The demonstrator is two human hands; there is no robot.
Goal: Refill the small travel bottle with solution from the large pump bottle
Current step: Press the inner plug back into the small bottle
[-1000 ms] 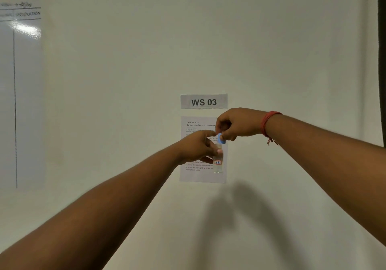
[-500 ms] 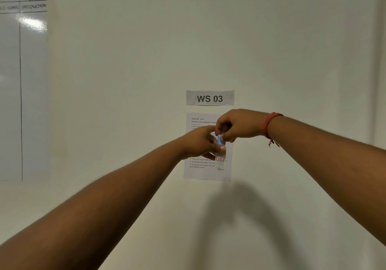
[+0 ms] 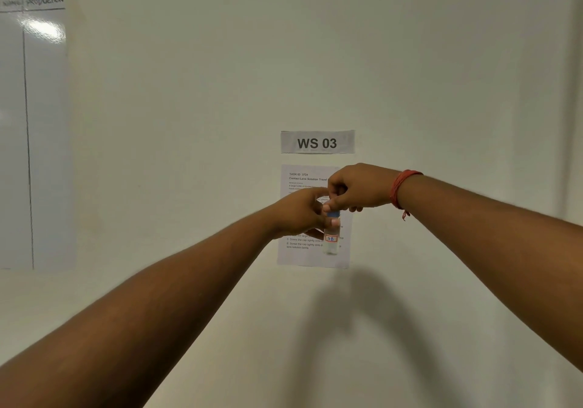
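Observation:
Both arms are stretched out in front of a pale wall. My left hand [image 3: 299, 212] grips a small clear travel bottle [image 3: 331, 243] by its upper body and holds it upright; the bottle carries a small red-edged label. My right hand [image 3: 356, 188] comes from above and pinches the bottle's blue cap [image 3: 333, 214] between thumb and fingers. A red thread band sits on the right wrist. The large pump bottle is not in view.
Behind the hands a paper instruction sheet [image 3: 303, 250] is stuck to the wall under a sign reading "WS 03" [image 3: 317, 142]. A whiteboard [image 3: 31, 139] with ruled lines hangs at the far left. Shadows of my arms fall on the wall below.
The view has shifted a little, so the sign and sheet sit slightly further right and higher. Both hands keep their hold on the bottle and its cap.

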